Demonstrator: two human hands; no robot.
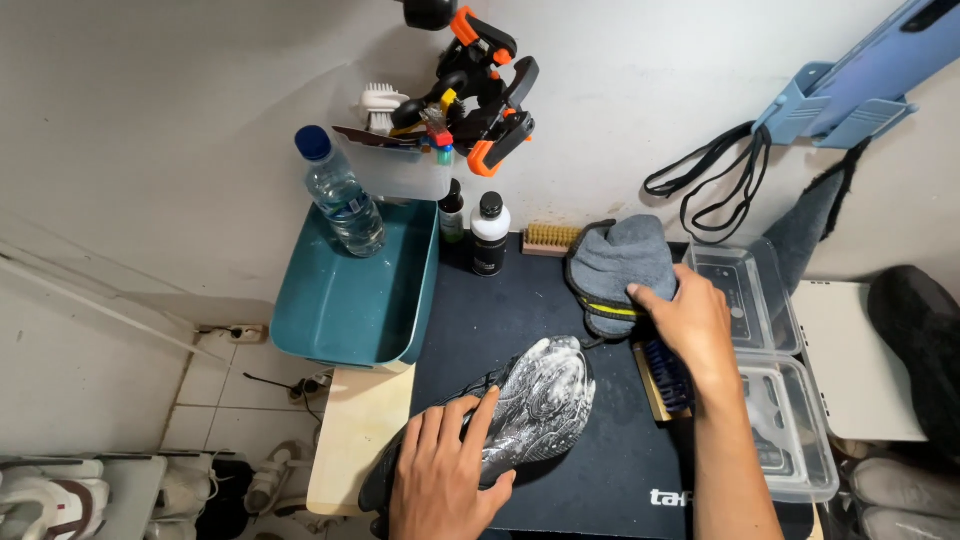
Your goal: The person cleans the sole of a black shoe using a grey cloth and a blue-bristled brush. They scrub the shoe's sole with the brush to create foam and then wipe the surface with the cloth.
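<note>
A dark shoe [540, 400] lies on its side on a black mat [600, 470], its sole covered in white foam. My left hand [445, 470] grips the shoe near its heel end. My right hand [690, 320] rests on a grey cloth [615, 260] with a yellow stripe at the back of the mat, fingers closed on its edge. Beneath my right wrist lies a wooden brush [662, 380] with blue bristles.
A teal tub [350, 300] holds a water bottle [340, 195] at the left. Two small bottles [488, 232] and a wooden brush [550, 238] stand at the back. A clear box [395, 165] with brushes and clamps hangs above. Clear plastic trays [780, 400] sit at the right.
</note>
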